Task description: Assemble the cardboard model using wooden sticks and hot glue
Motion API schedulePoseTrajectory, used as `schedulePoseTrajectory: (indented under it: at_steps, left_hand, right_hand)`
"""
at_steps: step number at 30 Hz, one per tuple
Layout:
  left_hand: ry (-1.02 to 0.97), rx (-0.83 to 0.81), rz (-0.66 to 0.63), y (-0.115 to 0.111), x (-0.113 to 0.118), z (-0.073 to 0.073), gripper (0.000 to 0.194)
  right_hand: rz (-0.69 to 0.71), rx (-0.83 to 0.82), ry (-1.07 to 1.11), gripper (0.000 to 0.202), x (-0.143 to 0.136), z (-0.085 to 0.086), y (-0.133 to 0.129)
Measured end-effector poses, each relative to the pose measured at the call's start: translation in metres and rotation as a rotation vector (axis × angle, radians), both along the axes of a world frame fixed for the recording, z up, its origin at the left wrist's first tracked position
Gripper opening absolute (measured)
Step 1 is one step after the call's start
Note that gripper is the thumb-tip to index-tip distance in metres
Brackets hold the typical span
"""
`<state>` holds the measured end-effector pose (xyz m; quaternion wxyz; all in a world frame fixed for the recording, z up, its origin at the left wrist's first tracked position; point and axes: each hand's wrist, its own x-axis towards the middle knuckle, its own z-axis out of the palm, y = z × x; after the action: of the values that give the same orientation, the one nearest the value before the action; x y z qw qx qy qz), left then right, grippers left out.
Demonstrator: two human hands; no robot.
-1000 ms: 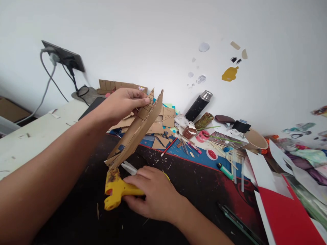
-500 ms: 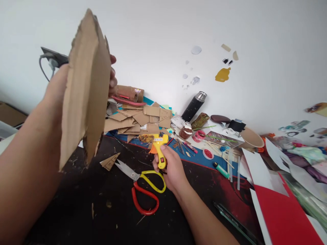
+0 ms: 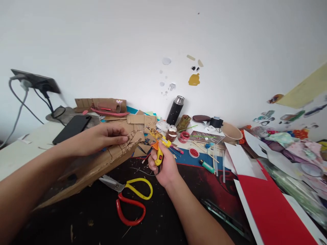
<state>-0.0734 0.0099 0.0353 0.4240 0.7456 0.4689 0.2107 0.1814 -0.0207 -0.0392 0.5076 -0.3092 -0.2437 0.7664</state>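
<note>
My left hand (image 3: 109,135) grips a folded cardboard structure (image 3: 120,149) near its far end, thumb on top, with its remaining fingers partly hidden. Dark lines run across the upper face of the cardboard, and its long edge slants down toward the lower left. In my right hand (image 3: 165,166) is a yellow hot glue gun (image 3: 159,154) with an orange trigger, fingers wrapped round the handle. Its stained nozzle points up and left, close to the cardboard's far end; whether they touch I cannot tell. Scissors (image 3: 122,186) with one red and one yellow handle lie below the cardboard.
Cardboard scraps (image 3: 138,119) are piled at the back. A black thermos (image 3: 175,110) leans by the wall, near paint jars (image 3: 184,136). A teal-handled cutter (image 3: 207,166) lies right of the glue gun. Red card (image 3: 265,207) covers the right side; a phone (image 3: 73,128) rests at left.
The cardboard has come down from its raised, upright position and now lies tilted beside the glue gun. My left hand is now on its top. The glue gun's nozzle has turned more upward. The view has shifted.
</note>
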Motion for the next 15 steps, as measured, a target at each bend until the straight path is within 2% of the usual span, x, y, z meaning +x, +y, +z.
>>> schedulePoseTrajectory:
  at_steps: [3,6,15]
  left_hand:
    - [0.091,0.035,-0.081,0.003,0.0,0.003,0.039]
    - [0.113,0.02,-0.066,0.003,0.0,0.0,0.037]
    - [0.146,0.03,-0.003,-0.006,-0.016,-0.035,0.042]
  right_hand:
    - [-0.005,0.031,-0.029,0.05,-0.001,-0.001,-0.001]
    - [0.006,0.076,-0.057,0.055,-0.003,-0.002,-0.003]
    - [0.002,0.107,-0.152,0.056,-0.007,-0.002,-0.008]
